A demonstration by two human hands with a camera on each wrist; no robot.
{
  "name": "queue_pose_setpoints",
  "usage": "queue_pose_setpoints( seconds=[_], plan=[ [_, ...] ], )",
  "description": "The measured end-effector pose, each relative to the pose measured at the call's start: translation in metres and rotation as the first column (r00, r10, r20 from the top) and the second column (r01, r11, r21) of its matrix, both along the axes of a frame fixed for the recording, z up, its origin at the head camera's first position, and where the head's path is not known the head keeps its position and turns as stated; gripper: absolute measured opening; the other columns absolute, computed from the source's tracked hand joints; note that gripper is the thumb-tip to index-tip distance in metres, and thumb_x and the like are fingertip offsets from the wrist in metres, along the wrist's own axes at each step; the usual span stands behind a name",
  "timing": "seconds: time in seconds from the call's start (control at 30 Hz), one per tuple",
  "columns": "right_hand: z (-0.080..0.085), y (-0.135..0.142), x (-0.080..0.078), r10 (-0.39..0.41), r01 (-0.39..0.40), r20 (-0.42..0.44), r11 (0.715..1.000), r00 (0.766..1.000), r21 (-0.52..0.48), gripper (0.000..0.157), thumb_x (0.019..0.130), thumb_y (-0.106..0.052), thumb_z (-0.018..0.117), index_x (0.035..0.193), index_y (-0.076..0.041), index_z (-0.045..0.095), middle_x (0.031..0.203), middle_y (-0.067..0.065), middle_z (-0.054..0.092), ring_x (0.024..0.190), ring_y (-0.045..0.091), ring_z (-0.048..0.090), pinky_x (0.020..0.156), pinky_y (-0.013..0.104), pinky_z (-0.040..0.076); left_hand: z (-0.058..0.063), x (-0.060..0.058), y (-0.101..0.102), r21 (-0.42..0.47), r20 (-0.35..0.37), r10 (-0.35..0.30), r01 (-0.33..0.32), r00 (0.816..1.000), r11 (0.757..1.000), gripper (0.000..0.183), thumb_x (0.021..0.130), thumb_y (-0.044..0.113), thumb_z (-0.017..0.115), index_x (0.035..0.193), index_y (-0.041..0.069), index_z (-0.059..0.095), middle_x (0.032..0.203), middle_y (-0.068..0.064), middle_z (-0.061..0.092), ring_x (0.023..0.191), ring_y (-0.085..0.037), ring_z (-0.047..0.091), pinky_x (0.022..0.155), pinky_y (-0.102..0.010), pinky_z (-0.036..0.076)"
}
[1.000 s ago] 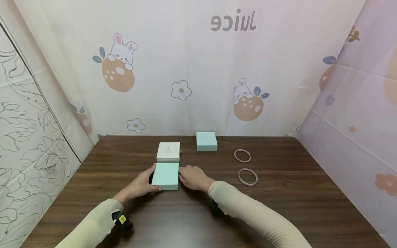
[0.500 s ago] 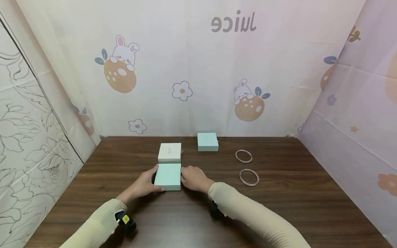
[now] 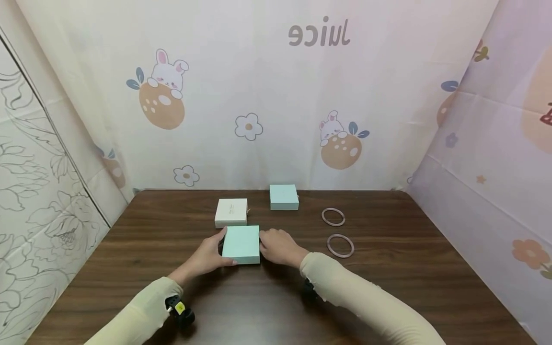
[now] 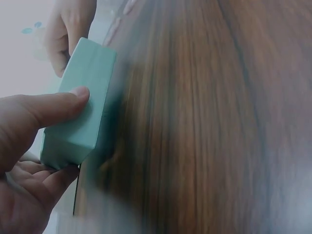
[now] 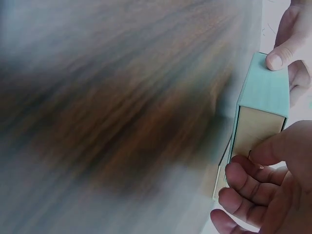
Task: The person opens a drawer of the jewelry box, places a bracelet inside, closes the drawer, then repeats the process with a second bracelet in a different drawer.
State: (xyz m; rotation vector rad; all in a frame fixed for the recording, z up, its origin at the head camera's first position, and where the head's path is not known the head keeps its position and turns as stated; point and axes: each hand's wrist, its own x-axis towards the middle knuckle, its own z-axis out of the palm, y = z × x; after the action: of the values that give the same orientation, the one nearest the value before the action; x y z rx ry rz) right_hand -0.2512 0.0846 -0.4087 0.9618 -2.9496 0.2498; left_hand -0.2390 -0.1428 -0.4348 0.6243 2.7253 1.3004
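Note:
A mint-green square box [image 3: 241, 244] lies on the dark wooden table [image 3: 388, 287], held between both hands. My left hand [image 3: 210, 255] grips its left side, thumb on the near face [image 4: 73, 100]. My right hand [image 3: 279, 247] grips its right side, where a cream inner edge of the box [image 5: 253, 131] shows, fingers curled under it. Both sleeves are pale beige.
A white box [image 3: 231, 212] sits just behind the held one. A second mint-green box [image 3: 284, 197] stands near the back wall. Two pinkish rings [image 3: 333, 216] [image 3: 340, 245] lie to the right. Printed fabric walls close in three sides.
The held box and both hands have shifted slightly to the right, away from the white box. The grip looks unchanged.

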Motion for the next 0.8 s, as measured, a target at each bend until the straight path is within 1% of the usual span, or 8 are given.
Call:
queue_pose_setpoints(
  seconds=[0.2,0.37,0.5,0.63,0.8],
  plan=[
    [0.008,0.015,0.006,-0.004,0.004,-0.022,1.000,1.000,-0.005,0.020,0.094,-0.008,0.050,0.074,-0.010,0.054,0.058,-0.001,0.043,0.052,0.011,0.041,0.050,0.029,0.038,0.005,0.007,0.016,0.036,-0.039,-0.002,0.004,0.999,0.999,0.101,0.069,0.015,0.087,0.141,-0.019,0.024,0.137,-0.031,0.042,0.122,-0.033,0.048,0.093,-0.045,0.043],
    [0.009,0.030,0.015,-0.006,0.007,-0.039,1.000,0.999,0.005,0.019,0.093,-0.008,0.051,0.074,-0.010,0.054,0.058,-0.001,0.044,0.053,0.011,0.044,0.052,0.032,0.040,0.004,0.015,0.030,0.067,-0.057,-0.036,0.040,0.998,0.997,0.102,0.069,0.013,0.087,0.141,-0.020,0.022,0.137,-0.031,0.042,0.123,-0.033,0.047,0.092,-0.045,0.043],
    [0.012,0.040,0.023,0.003,-0.003,-0.047,1.000,0.999,0.004,0.017,0.092,-0.008,0.052,0.075,-0.009,0.056,0.059,-0.001,0.044,0.054,0.012,0.043,0.052,0.031,0.038,0.003,0.021,0.041,0.079,-0.076,-0.044,0.050,0.996,0.996,0.102,0.068,0.013,0.087,0.140,-0.020,0.023,0.136,-0.030,0.044,0.122,-0.032,0.047,0.093,-0.045,0.042],
    [0.011,0.050,0.030,0.007,-0.007,-0.042,1.000,0.999,-0.001,0.018,0.093,-0.008,0.052,0.075,-0.009,0.055,0.059,-0.002,0.042,0.053,0.011,0.041,0.050,0.030,0.037,0.002,0.026,0.050,0.075,-0.066,-0.050,0.055,0.997,0.996,0.102,0.068,0.014,0.087,0.140,-0.021,0.024,0.136,-0.032,0.043,0.122,-0.033,0.047,0.094,-0.047,0.041],
    [0.005,0.059,0.037,0.003,-0.004,-0.045,1.000,0.999,-0.023,0.018,0.093,-0.008,0.052,0.076,-0.010,0.055,0.060,-0.002,0.042,0.054,0.011,0.041,0.052,0.031,0.038,0.002,0.031,0.059,0.059,-0.050,-0.054,0.057,0.997,0.997,0.103,0.068,0.016,0.087,0.140,-0.021,0.024,0.135,-0.032,0.045,0.119,-0.034,0.049,0.093,-0.048,0.041]
  ],
)
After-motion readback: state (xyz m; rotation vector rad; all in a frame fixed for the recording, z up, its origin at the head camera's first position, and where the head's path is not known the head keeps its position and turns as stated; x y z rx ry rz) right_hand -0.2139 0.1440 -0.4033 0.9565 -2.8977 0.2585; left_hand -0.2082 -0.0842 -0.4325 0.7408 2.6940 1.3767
